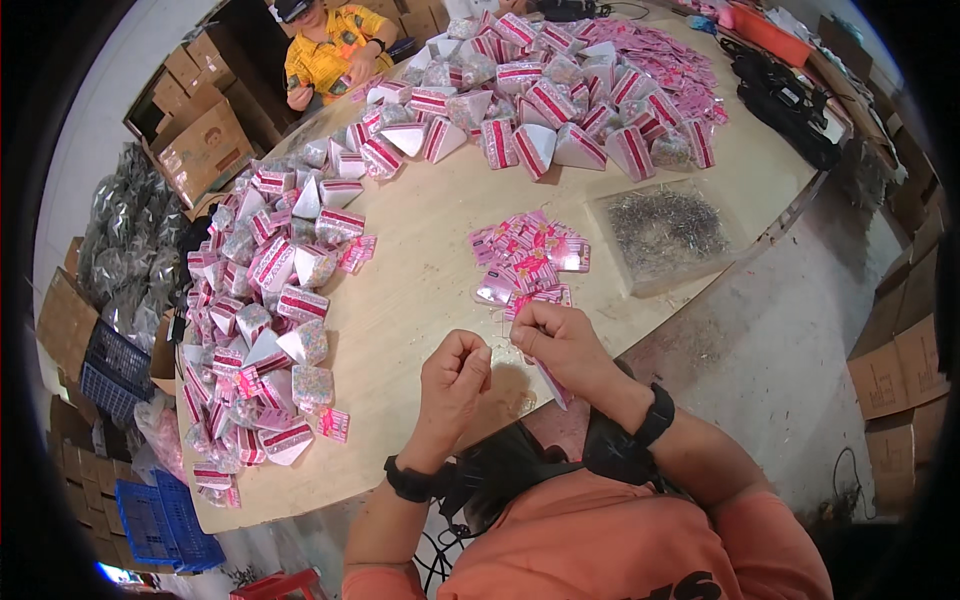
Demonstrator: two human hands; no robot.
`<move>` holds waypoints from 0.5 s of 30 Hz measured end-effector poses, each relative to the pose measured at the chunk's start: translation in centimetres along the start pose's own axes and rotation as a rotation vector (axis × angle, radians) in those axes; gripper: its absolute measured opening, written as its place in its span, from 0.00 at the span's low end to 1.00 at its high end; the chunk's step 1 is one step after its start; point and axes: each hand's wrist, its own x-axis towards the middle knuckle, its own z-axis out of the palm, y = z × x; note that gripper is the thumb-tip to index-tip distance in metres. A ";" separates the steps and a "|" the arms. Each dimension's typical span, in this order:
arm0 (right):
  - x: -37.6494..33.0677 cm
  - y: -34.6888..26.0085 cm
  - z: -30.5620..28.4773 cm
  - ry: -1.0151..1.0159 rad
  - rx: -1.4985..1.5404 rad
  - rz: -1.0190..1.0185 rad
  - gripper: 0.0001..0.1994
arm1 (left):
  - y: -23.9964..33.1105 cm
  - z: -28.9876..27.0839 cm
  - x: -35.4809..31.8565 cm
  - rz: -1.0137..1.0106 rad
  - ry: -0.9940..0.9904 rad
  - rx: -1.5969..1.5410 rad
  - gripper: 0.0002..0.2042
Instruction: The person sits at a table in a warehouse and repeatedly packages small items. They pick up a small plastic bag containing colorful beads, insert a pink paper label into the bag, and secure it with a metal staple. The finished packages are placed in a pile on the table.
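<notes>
the person is working at the near edge of a pale wooden table (430, 260), and everything here is placed from the small heap of pink packets (528, 262) lying in front of them. just below that heap, the right hand (560, 345) is pinching a flat pink packet (553, 383) between thumb and forefinger, the other fingers curled in; the packet is hanging down past the table's edge. to the lower left of the heap, the left hand (455, 378) is closing into a loose fist with thumb and fingertips pressed together; whether it is holding something small is too fine to tell. right of the heap a clear tray of thin metal pins (668, 232) is sitting, and far left and above it, piles of pink-and-white cone packs (262, 330) are spreading along the table. another person in yellow (335, 45) is sitting at the far side.

judging from this, the held packet is hanging over open floor, so a slackening pinch is likely to drop it off the table. the pin tray is lying close to the right forearm's sweep, so a careless reach could be knocking it and scattering pins. anything tiny between the left fingertips is easily slipping unseen.
</notes>
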 end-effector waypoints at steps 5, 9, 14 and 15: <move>-0.2 -0.2 -0.1 0.044 0.108 0.036 0.06 | 0.0 0.2 -0.1 -0.004 -0.026 0.012 0.07; -0.2 0.0 -0.2 0.059 0.170 0.035 0.06 | -0.4 0.2 -0.2 -0.008 -0.042 0.005 0.07; -0.2 -0.6 -0.2 0.096 0.195 0.085 0.05 | -0.6 0.2 -0.2 -0.007 -0.047 -0.009 0.07; -0.1 -0.7 -0.2 0.110 0.205 0.089 0.05 | -0.6 0.3 -0.1 -0.007 -0.044 -0.009 0.07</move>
